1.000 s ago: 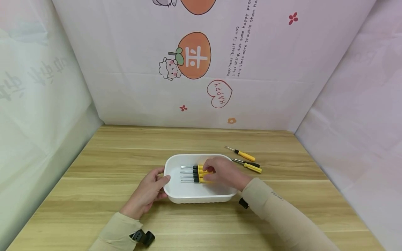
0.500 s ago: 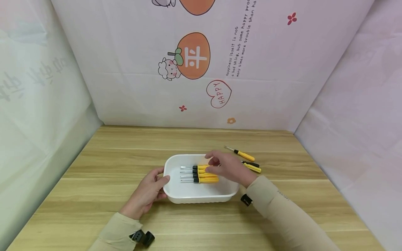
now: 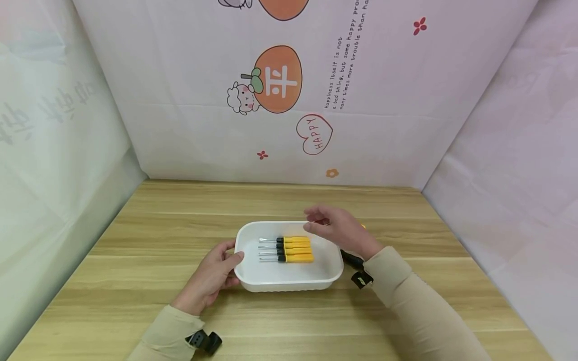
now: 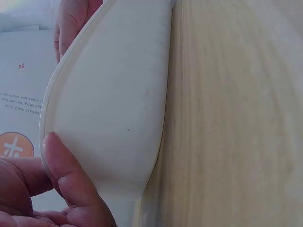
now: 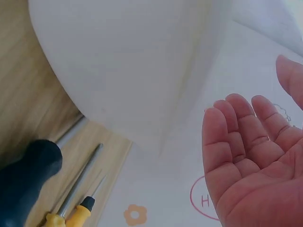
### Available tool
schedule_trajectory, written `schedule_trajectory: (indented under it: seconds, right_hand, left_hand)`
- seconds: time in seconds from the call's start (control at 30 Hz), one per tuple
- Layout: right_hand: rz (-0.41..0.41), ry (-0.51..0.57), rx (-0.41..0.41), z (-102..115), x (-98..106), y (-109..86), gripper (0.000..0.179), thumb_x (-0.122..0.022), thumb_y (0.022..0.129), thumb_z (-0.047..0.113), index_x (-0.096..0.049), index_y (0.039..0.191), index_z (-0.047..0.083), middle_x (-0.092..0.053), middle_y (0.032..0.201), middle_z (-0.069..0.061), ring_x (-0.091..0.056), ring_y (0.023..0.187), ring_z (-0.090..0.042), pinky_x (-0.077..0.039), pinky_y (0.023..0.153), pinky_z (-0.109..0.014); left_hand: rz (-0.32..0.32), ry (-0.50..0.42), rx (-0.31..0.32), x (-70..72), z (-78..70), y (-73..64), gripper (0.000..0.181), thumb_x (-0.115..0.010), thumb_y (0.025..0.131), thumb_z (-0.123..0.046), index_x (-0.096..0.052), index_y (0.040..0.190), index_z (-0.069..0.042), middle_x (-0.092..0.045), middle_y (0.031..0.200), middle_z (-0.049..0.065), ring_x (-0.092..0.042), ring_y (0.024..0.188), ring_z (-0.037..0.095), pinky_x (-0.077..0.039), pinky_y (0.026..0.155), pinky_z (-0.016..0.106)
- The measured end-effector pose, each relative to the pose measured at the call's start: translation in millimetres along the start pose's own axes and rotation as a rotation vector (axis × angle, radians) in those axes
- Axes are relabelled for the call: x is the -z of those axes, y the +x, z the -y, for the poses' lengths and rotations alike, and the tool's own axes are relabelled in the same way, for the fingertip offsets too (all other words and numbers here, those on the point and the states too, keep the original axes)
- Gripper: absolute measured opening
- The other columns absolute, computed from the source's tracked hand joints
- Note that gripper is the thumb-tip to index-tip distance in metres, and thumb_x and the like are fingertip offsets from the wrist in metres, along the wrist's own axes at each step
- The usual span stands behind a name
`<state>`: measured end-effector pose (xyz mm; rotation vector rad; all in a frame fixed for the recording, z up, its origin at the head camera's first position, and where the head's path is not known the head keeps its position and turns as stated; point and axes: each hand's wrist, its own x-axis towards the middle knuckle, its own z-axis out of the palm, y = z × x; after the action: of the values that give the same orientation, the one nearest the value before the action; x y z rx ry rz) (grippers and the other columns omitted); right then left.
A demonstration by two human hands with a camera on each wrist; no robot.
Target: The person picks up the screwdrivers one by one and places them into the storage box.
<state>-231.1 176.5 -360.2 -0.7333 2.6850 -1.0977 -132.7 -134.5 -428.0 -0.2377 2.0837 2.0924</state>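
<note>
My left hand (image 3: pixel 214 273) grips the left rim of a white plastic tray (image 3: pixel 293 277), its thumb over the edge. In the left wrist view, fingers (image 4: pixel 71 179) press against the tray's outer wall (image 4: pixel 118 94). Inside, several yellow-and-black screwdrivers (image 3: pixel 298 246) lie side by side, shafts pointing left. My right hand (image 3: pixel 343 228) hovers over the tray's far right corner with nothing in it. The right wrist view shows its palm (image 5: pixel 265 175) bare and its fingers slightly bent.
Right of the tray lie a black-handled screwdriver (image 5: pixel 31 179) and two yellow-handled ones (image 5: pixel 80 215), mostly hidden from the head view by my right arm. The wooden table (image 3: pixel 180 215) ends at white printed sheets (image 3: pixel 203 145) behind and at both sides.
My right hand has lifted off the screwdrivers in the tray and moved away and to the right. It now covers the loose ones. The left hand and tray stay put.
</note>
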Motion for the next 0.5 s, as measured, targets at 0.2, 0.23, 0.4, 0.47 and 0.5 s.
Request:
schedule_trajectory:
  seconds: [0.2,0.23,0.4,0.47,0.5]
  right_hand:
    - [-0.046,-0.001,0.019,-2,8,0.1,0.050,-0.067,0.102,0.042,-0.062,0.142,0.013,-0.068,0.135,-0.005,-0.064,0.119,-0.022,-0.055,0.102,-0.045]
    - [-0.057,-0.009,0.018,-2,9,-0.1,0.050,-0.067,0.102,0.042,-0.061,0.143,0.013,-0.067,0.136,-0.005,-0.064,0.120,-0.023,-0.055,0.102,-0.046]
    - [-0.098,-0.030,0.007,-4,14,-1.9,0.055,-0.066,0.102,0.043,-0.058,0.147,0.011,-0.061,0.147,-0.009,-0.059,0.132,-0.033,-0.052,0.107,-0.051]
    - [-0.109,-0.037,0.003,-6,16,-2.4,0.059,-0.066,0.102,0.044,-0.056,0.150,0.011,-0.057,0.151,-0.012,-0.056,0.136,-0.038,-0.051,0.109,-0.054]
    - [-0.115,-0.046,-0.001,-7,17,-2.4,0.060,-0.066,0.102,0.045,-0.055,0.151,0.012,-0.056,0.152,-0.013,-0.055,0.138,-0.038,-0.050,0.110,-0.054]
  left_hand:
    - [-0.001,-0.003,-0.001,-0.5,-0.1,0.4,0.053,-0.058,0.107,-0.015,-0.042,0.156,-0.005,-0.055,0.106,0.013,-0.062,0.074,0.016,-0.054,0.057,0.022]
    - [-0.001,-0.004,0.000,-0.6,-0.3,0.4,0.053,-0.058,0.107,-0.014,-0.042,0.156,-0.005,-0.055,0.106,0.013,-0.061,0.074,0.016,-0.054,0.057,0.022]
    - [-0.003,-0.004,0.001,-1.0,-1.1,0.0,0.052,-0.057,0.107,-0.014,-0.042,0.156,-0.004,-0.055,0.107,0.013,-0.061,0.074,0.016,-0.054,0.057,0.021]
    - [-0.004,-0.003,0.001,-1.1,-1.3,-0.1,0.052,-0.057,0.107,-0.013,-0.042,0.155,-0.004,-0.055,0.107,0.014,-0.061,0.074,0.016,-0.054,0.057,0.021]
    - [-0.004,-0.002,0.000,-1.1,-1.4,-0.2,0.052,-0.057,0.107,-0.014,-0.042,0.155,-0.004,-0.055,0.107,0.014,-0.061,0.074,0.016,-0.053,0.057,0.021]
